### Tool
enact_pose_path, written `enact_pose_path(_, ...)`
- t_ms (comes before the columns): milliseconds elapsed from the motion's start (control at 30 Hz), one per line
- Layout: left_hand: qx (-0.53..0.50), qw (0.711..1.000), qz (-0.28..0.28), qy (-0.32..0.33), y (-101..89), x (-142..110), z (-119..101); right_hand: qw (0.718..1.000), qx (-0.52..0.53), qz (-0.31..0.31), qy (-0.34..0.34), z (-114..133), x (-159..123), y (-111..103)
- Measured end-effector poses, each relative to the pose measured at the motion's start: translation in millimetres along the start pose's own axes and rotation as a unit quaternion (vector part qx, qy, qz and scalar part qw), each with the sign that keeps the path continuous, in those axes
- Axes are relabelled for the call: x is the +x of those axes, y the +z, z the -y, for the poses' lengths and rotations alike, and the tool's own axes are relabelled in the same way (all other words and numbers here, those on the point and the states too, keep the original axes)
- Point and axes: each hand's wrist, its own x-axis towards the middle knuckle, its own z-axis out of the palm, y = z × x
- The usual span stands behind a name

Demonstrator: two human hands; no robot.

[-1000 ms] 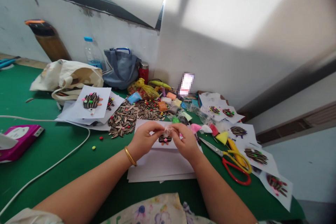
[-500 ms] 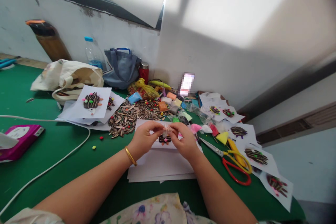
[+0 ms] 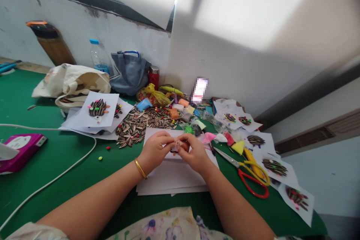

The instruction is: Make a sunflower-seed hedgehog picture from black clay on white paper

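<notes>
My left hand and my right hand meet over a stack of white paper. Between their pinched fingertips is a small crinkled clear plastic wrapper with a pinkish tint; what it contains, if anything, is too small to tell. Under the fingers lies a sunflower-seed figure on the top sheet, mostly hidden by the hands. Close beyond them is a heap of striped sunflower seeds. Pink clay and yellow clay lie to the right.
Scissors with red and yellow handles lie right of my right hand. Finished seed pictures line the right edge, and others are stacked at left. A white cable crosses the green table; bags stand behind.
Both hands have shifted slightly with the wrapper, which now sits a little lower. The fingers cover more of the seed figure beneath.
</notes>
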Motion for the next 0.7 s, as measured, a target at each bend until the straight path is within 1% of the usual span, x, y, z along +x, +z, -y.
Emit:
enact_pose_path(133, 0.048, 0.999, -0.004, 0.018, -1.6, -1.1, 0.7, 1.000, -0.014, -0.020, 0.005, -2.7, 0.2, -0.2)
enact_pose_path(267, 0.080, 0.997, 0.003, 0.008, -2.9, -0.7, 0.4, 0.997, -0.053, -0.052, -0.003, -7.0, 0.7, -2.8)
enact_pose_path(333, 0.074, 0.997, 0.010, 0.006, -2.1, -0.3, 0.7, 0.996, -0.059, -0.060, -0.007, -8.5, 0.7, -3.1)
enact_pose_path(400, 0.053, 0.998, 0.012, 0.013, -0.6, 0.0, 1.6, 0.997, -0.049, -0.055, -0.011, -9.4, 0.6, -2.4)
enact_pose_path(500, 0.028, 0.999, 0.001, 0.022, 0.7, 0.0, 2.9, 0.998, -0.036, -0.048, -0.010, -9.9, 0.4, -0.8)
enact_pose_path(633, 0.041, 0.999, -0.015, 0.004, -1.0, 0.2, 3.1, 0.997, -0.035, -0.063, 0.001, -9.8, 0.6, -0.7)
enact_pose_path(700, 0.047, 0.999, -0.020, -0.005, -1.6, 0.3, 3.1, 0.998, -0.019, -0.057, 0.005, -9.0, 0.5, -0.9)
